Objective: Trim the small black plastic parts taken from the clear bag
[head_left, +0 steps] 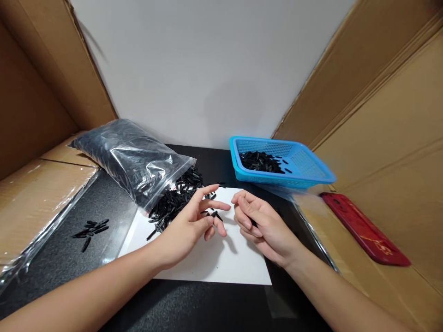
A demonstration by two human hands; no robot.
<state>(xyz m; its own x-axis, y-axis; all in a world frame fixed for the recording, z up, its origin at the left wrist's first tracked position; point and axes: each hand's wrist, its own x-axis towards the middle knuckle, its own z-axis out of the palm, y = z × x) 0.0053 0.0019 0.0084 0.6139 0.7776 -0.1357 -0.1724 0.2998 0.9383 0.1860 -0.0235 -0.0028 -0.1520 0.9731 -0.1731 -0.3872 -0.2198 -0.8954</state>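
My left hand (pixel 194 216) is over the white paper (pixel 207 263), index and middle fingers stretched out and apart. Small black slender pieces (pixel 216 215) show by its thumb tip; whether they touch the hand or lie beyond it, I cannot tell. Beside it, my right hand (pixel 265 226) is curled closed, with a bit of a black piece (pixel 253 222) visible in the palm. A heap of such black pieces (pixel 173 203) lies just behind my left hand. It spreads from the mouth of a clear zip bag (pixel 128 157) filled with more.
A blue plastic basket (pixel 304 161) at the back right contains many black pieces. Several loose pieces (pixel 90 229) lie on the dark speckled tabletop (pixel 117 244) to the left. A red flat case (pixel 363 228) rests on cardboard at the right. Cardboard walls (pixel 387 101) flank both sides.
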